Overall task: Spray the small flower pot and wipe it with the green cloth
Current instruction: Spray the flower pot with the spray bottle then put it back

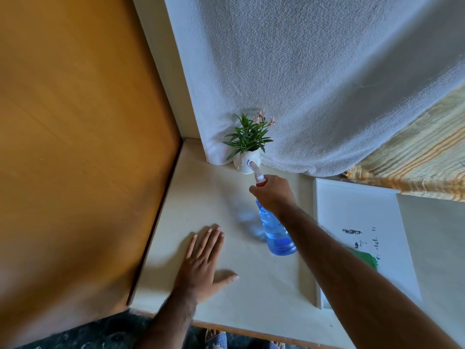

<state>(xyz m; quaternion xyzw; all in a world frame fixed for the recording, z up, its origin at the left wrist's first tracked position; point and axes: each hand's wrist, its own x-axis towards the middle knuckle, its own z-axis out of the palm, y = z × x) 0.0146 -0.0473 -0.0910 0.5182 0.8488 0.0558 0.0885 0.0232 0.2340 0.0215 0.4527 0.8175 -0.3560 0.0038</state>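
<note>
The task looks to be in its first half: the right hand (273,195) is wrapped around the neck of the blue spray bottle (275,233), fingers closed on the trigger area, with the white nozzle aimed at and almost touching the front of the small flower pot (246,164). Whether any spray has landed cannot be told, as no mist or wet patch shows on the pot. The wiping appears not yet begun: the green cloth (366,258) lies to the right on a white tray (357,197), mostly hidden behind the right forearm, and no hand touches it. The left hand (201,263) rests flat on the cream table (201,197) at the near left, fingers spread and holding nothing. The pot stands at the far edge of the table, against a hanging white curtain (314,84), and holds a small green plant (247,137) with a few pale pink flowers; soil is not visible. The bottle is translucent, held tilted, and seems partly filled with clear liquid, though the level is hard to read. What remains, by this judgement, is finishing the spray, setting the bottle down, and taking the cloth to the pot.
</note>
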